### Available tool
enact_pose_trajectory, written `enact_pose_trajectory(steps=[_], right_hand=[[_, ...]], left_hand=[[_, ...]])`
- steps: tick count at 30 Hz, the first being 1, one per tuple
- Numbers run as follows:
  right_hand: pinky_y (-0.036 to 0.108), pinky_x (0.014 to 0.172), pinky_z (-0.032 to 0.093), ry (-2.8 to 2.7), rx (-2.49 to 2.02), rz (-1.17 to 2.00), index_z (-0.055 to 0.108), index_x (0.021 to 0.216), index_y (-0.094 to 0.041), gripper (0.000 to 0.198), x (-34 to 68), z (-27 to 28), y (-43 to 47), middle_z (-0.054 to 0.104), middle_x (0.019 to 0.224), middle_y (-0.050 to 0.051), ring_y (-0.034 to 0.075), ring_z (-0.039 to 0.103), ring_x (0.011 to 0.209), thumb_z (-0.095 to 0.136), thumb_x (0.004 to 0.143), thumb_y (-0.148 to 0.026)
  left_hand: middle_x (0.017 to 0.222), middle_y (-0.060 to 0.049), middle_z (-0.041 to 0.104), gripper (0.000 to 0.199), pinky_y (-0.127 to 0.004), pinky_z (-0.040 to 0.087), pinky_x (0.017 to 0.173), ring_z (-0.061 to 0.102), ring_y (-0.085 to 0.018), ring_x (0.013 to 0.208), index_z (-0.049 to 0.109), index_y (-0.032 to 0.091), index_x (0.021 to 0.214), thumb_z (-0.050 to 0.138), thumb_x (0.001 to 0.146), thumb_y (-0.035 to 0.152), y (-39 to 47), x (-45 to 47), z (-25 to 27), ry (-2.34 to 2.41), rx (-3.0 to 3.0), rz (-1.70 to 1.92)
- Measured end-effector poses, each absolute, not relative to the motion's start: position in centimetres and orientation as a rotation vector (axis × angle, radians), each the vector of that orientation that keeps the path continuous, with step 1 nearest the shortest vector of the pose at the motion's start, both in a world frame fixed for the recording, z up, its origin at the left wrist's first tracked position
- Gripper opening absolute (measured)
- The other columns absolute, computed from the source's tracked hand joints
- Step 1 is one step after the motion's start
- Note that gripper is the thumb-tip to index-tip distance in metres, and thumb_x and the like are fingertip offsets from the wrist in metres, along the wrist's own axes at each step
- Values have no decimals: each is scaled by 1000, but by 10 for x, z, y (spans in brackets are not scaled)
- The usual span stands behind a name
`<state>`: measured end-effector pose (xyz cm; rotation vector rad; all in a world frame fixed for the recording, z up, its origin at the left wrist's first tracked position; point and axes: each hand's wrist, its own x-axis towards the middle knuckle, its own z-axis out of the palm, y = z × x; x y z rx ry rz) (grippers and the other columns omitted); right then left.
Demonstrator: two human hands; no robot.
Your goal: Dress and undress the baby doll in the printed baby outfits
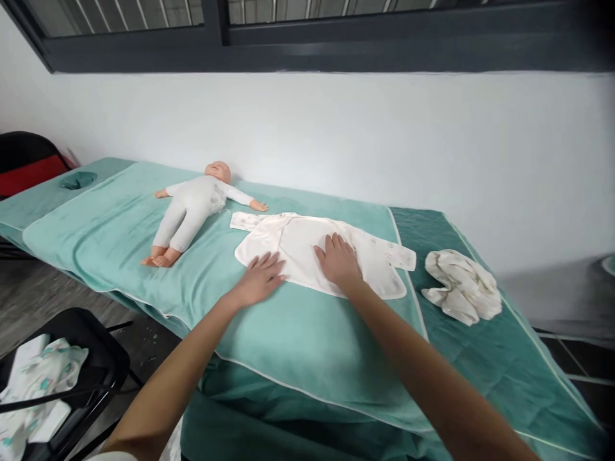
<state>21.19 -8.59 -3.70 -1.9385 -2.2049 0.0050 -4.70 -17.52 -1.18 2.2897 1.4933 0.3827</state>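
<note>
A white baby shirt [307, 243] lies spread open on the green-covered bed, its sleeves stretched to either side. Flat on its lower left edge rests my left hand [259, 280], fingers spread and partly on the cloth. My right hand [339, 259] presses on the middle of the shirt with the fingers out and covers part of it. Neither hand grips anything. To the left of the shirt, a baby doll [195, 208] in a white bodysuit lies on its back with its arms apart and its feet towards me.
A crumpled white cloth [461, 285] sits on the darker green cover at the right. The bed [307, 358] runs along a white wall under a window. At lower left a black chair [91, 339] carries patterned cloth [57, 368] and white items. Another chair [29, 166] stands far left.
</note>
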Motion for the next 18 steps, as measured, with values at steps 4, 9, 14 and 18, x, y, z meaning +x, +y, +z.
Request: enact_pose_trajectory(steps=[4,9,14,18], right_hand=[[47,126,24,-2314,-1765,6,37,154,5,70,187,-21,-83,32,164,26,37,29,154,29,104,-43],[47,125,29,-2283,-1483,249,39,153,-1,67,111,9,-52,41,160,24,34,35,151,35,103,-46],[57,119,35,-2184,-1340,553,32,157,-9,69,18,20,12,44,157,23,39,41,146,47,99,-45],[62,119,32,-2057,-1362,675,21,159,-2,81,-49,19,85,41,156,30,44,40,146,53,98,-45]], left_hand=[[164,-5,41,60,-41,29,128,33,-23,156,46,25,154,41,101,55,-181,-80,17,1396,2111,520],[161,-9,46,54,-47,27,129,35,-26,154,54,22,146,50,98,47,-142,-160,41,1744,1973,930],[159,-21,44,54,-60,24,126,31,-37,154,58,15,137,63,87,33,-86,-260,32,2172,1906,1099],[156,-22,47,62,-60,30,123,41,-39,148,54,13,142,64,86,38,-56,-308,27,2182,1677,1047]])
